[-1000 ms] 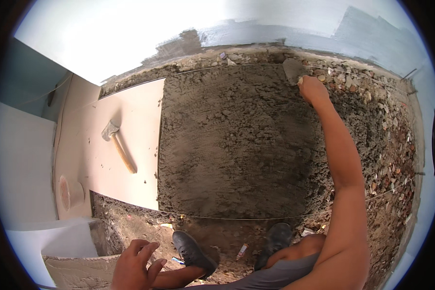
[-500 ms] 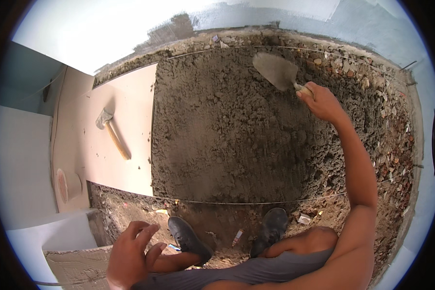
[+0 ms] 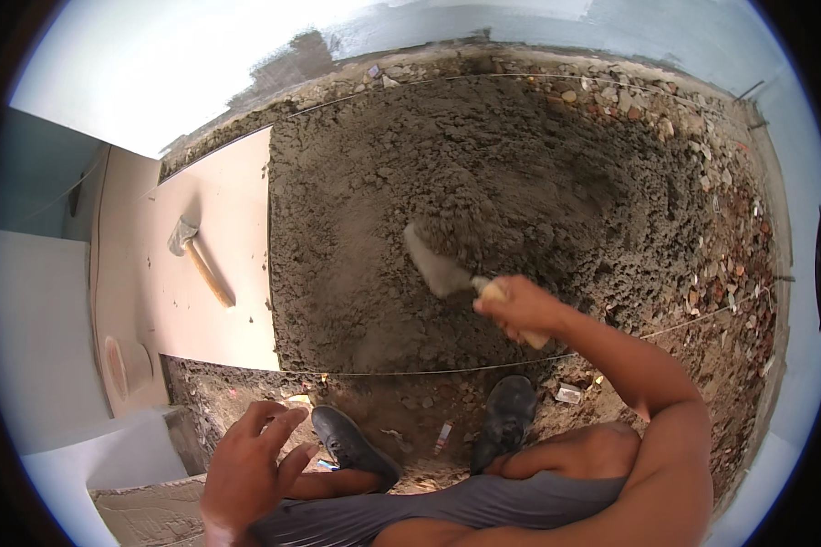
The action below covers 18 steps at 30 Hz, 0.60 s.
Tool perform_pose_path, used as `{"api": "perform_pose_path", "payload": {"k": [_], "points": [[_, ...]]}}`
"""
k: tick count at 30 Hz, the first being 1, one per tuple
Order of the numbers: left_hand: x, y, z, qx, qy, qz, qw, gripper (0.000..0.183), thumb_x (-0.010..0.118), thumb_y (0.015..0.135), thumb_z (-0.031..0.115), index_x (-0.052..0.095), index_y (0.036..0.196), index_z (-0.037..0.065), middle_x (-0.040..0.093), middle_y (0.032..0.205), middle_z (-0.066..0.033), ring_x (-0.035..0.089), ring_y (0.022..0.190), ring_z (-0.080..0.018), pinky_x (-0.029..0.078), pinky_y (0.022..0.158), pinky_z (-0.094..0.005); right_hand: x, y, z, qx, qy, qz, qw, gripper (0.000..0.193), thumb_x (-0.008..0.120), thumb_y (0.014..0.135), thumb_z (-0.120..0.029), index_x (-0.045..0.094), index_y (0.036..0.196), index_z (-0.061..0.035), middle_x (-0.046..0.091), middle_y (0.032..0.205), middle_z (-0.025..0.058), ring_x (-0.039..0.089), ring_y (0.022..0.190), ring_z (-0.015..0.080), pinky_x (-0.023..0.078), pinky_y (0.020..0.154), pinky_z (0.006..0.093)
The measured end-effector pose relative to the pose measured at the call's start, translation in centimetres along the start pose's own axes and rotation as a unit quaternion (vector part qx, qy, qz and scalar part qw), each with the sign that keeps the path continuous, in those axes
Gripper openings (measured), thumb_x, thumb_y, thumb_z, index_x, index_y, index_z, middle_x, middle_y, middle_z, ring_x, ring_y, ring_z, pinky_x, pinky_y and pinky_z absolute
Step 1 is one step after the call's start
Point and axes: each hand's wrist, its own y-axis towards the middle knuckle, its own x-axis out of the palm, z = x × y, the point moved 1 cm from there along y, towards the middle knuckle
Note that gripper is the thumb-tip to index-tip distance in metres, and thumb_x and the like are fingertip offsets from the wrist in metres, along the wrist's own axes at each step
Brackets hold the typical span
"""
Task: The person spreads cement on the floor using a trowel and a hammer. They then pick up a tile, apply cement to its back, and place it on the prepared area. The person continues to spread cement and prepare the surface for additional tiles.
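My right hand (image 3: 518, 308) is closed round the pale handle of a trowel (image 3: 436, 264). The trowel's grey blade lies low against the wet mortar bed (image 3: 365, 301), with a small heap of mortar at its far edge. Dark and rough, the mortar spreads from the tile's edge toward the rubble on the right. My left hand (image 3: 254, 460) hangs near my left knee, fingers loosely bent and apart, holding nothing. Left of the mortar, a mallet (image 3: 203, 264) with a grey head and wooden handle rests on a large pale tile (image 3: 237, 333).
A taut string (image 3: 447, 372) runs along the mortar's near edge, just past my shoes (image 3: 506, 419). Another string crosses the far side by the wall. Broken rubble (image 3: 730, 219) covers the right side. A pale bucket (image 3: 128, 365) lies at the left, near a white ledge (image 3: 132, 451).
My right hand has brought the trowel from the far right of the mortar nearer and leftward to its middle. Mortar now piles beside the blade. My left hand has barely moved.
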Motion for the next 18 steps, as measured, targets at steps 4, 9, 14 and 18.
{"api": "perform_pose_path", "payload": {"k": [4, 9, 14, 18], "points": [[0.0, -0.1, 0.2, 0.027, 0.004, 0.023, 0.999, 0.037, 0.071, 0.084, 0.027, 0.065, 0.114, 0.007, 0.061, 0.107, -0.0149, 0.064, 0.089, -0.035, 0.052, 0.076, -0.0419, -2.9, 0.5, -0.2, -0.014, 0.059, 0.077, 0.995, 0.036, 0.063, 0.093, -0.033, 0.054, 0.098, 0.0013, 0.056, 0.068, 0.0043, 0.057, 0.051, 0.0112, 0.048, 0.043, 0.0302], [0.1, -0.8, 0.2, 0.022, 0.014, 0.024, 0.999, 0.037, 0.072, 0.084, 0.028, 0.066, 0.114, 0.007, 0.061, 0.108, -0.0149, 0.064, 0.091, -0.0351, 0.052, 0.077, -0.0426, -6.5, 1.0, 0.5, -0.025, 0.129, 0.118, 0.984, 0.033, 0.066, 0.091, -0.033, 0.054, 0.092, -0.0022, 0.055, 0.066, 0.0033, 0.053, 0.046, 0.01, 0.047, 0.039, 0.0279], [0.5, -1.2, -0.6, 0.011, -0.001, 0.02, 1.0, 0.037, 0.071, 0.084, 0.028, 0.065, 0.114, 0.007, 0.061, 0.108, -0.015, 0.063, 0.094, -0.0356, 0.052, 0.078, -0.043, -13.9, -0.7, 0.6, -0.012, 0.15, 0.215, 0.965, 0.033, 0.066, 0.091, -0.036, 0.054, 0.087, -0.0056, 0.054, 0.064, 0.0021, 0.051, 0.045, 0.0093, 0.044, 0.038, 0.0277], [-0.4, -2.6, 0.3, -0.019, 0.022, 0.014, 0.999, 0.037, 0.071, 0.085, 0.028, 0.065, 0.115, 0.008, 0.061, 0.109, -0.015, 0.063, 0.095, -0.0357, 0.052, 0.078, -0.0431, -17.7, 2.7, 0.3, -0.053, 0.315, 0.269, 0.909, 0.03, 0.065, 0.091, -0.034, 0.053, 0.09, -0.0068, 0.053, 0.064, 0.0013, 0.05, 0.044, 0.0091, 0.043, 0.037, 0.0275]]}}
